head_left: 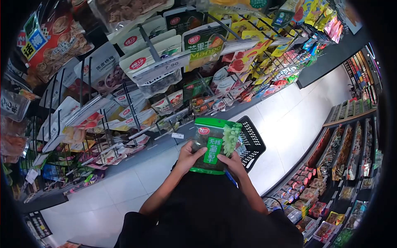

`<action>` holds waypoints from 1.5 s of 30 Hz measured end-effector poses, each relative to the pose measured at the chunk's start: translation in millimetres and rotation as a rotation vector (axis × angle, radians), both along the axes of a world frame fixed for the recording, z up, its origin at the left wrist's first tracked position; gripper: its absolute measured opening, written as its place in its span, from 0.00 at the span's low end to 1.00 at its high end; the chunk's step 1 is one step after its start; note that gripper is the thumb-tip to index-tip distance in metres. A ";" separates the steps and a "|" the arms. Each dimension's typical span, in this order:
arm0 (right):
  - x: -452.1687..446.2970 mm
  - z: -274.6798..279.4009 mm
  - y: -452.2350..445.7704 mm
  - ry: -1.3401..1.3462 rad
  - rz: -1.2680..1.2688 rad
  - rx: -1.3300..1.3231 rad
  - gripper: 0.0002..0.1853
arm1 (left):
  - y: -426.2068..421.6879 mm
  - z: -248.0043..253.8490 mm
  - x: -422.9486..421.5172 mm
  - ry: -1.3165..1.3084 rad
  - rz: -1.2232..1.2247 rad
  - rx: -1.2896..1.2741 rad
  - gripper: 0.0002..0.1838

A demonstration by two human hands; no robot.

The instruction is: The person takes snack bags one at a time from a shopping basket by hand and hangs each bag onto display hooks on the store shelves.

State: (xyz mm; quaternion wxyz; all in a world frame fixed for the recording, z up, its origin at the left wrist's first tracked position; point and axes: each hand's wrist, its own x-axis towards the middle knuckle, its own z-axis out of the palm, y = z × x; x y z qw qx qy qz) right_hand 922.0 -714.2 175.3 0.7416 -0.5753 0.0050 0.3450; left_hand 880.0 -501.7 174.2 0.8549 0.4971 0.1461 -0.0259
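Observation:
Both my hands hold a green packet point(213, 145) with a picture of green grapes, upright in front of my body. My left hand point(190, 156) grips its left edge, thumb on the front. At the lower right edge, my right hand point(232, 163) is closed on it, thumb also on the front. The fingers behind the packet are hidden. Just beyond and right of the packet, partly covered by it, is a black shopping basket point(253, 142) with a perforated wall.
Racks of hanging snack packets point(103, 68) run along the left and top, with a price rail point(159, 69). A lower shelf of jars point(298, 180) and packets curves along the right. Pale floor tiles point(285, 124) lie between them.

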 end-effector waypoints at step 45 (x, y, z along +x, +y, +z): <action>50.1 104.3 89.6 -0.843 -0.098 -0.439 0.30 | 26.8 68.9 58.5 -0.485 -0.269 0.956 0.65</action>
